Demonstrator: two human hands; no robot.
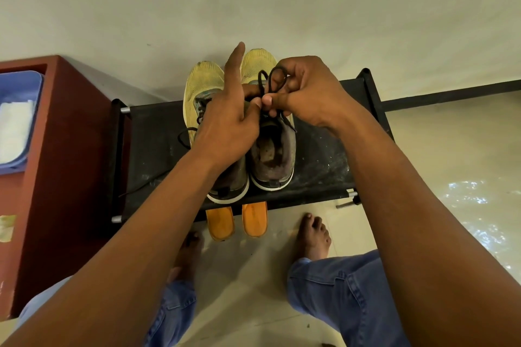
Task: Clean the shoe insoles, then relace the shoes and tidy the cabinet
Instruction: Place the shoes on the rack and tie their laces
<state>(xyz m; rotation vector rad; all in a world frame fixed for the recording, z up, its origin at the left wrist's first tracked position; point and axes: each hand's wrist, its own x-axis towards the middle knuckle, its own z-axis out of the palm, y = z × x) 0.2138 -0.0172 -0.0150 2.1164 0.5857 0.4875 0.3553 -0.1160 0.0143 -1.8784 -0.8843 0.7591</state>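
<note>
The black lace stands in loops above the right shoe of a yellow pair, which sits in the middle of the black shelf of a low rack. The right hand pinches the loops between thumb and curled fingers; the left hand pinches the lace at the knot, its index finger pointing straight up. This hand hides most of the left shoe, so its lacing is hard to see; one loose lace end hangs over the shelf's left part. Two orange insoles stick out below the front edge, their far halves hidden. At the left, a red cabinet holds a blue tray with something white in it, cut off by the picture border. I can read no writing anywhere.
</note>
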